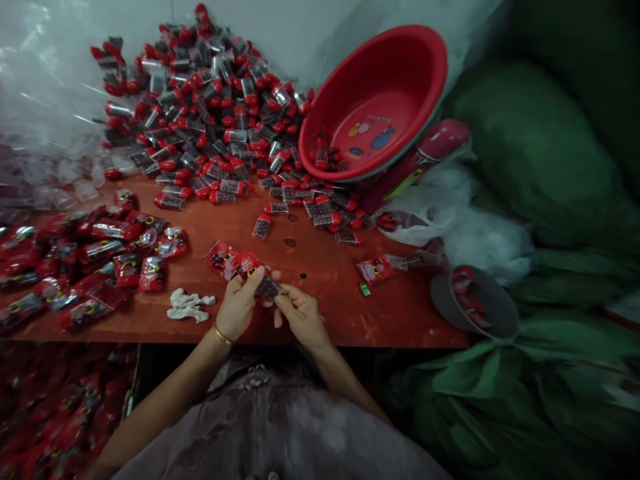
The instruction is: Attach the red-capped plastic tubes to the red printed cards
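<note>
My left hand (237, 307), a gold bangle on its wrist, is closed around a small clear tube (269, 288) with dark, dotted contents. The thumb lies on top of it. My right hand (300, 313) pinches the near right end of the same tube. Just beyond my left fingers is a red printed packet (246, 261); whether it is joined to the tube I cannot tell. Another red printed packet (219, 257) lies beside it on the table. Left of my left hand rests a crumpled white cloth-like piece (190, 305).
Red-capped tubes (200, 120) are heaped at the back of the reddish table (325, 267). Filled red packets (100, 257) pile up at left. A red basin (375, 100) tilts at the back, a grey bowl (440, 303) sits right, and green sacks (540, 153) crowd the right side.
</note>
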`<state>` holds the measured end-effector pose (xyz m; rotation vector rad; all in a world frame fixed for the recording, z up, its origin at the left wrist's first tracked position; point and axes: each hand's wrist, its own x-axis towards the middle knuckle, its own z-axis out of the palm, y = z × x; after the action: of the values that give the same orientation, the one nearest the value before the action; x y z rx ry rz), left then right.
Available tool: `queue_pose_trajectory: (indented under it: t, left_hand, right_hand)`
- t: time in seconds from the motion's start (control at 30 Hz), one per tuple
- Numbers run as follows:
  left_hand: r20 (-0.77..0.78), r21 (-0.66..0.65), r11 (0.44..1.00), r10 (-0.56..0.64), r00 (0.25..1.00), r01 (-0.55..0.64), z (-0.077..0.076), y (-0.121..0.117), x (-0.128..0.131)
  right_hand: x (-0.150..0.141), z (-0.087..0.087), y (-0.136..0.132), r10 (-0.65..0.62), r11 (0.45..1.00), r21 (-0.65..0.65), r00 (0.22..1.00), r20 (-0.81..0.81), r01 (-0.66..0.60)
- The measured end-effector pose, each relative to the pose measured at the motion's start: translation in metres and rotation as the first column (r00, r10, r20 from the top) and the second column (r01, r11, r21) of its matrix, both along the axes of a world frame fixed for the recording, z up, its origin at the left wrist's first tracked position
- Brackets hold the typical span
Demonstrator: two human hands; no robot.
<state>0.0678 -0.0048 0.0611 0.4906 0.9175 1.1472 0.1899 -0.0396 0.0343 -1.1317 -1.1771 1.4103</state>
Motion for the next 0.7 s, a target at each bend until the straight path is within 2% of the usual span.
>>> queue_pose_trajectory:
  t: [0.1,0.37,0.7]
  left_hand:
    - [0.013,-0.032,0.999,-0.025,1.000,0.025,0.003,-0.001,0.003]
    - [-0.066,-0.072,0.995,-0.073,0.995,0.068,0.005,-0.005,0.006]
    - [-0.122,-0.021,0.998,-0.054,0.991,0.052,-0.011,-0.001,0.002]
  right_hand:
    - [0.000,0.003,0.002,-0.046,0.999,-0.012,0.999,0.006,0.046]
    - [-0.017,0.014,0.006,-0.026,0.995,-0.094,0.994,-0.102,0.016]
    - [-0.021,-0.001,0.010,-0.056,0.993,-0.106,0.992,-0.115,0.044]
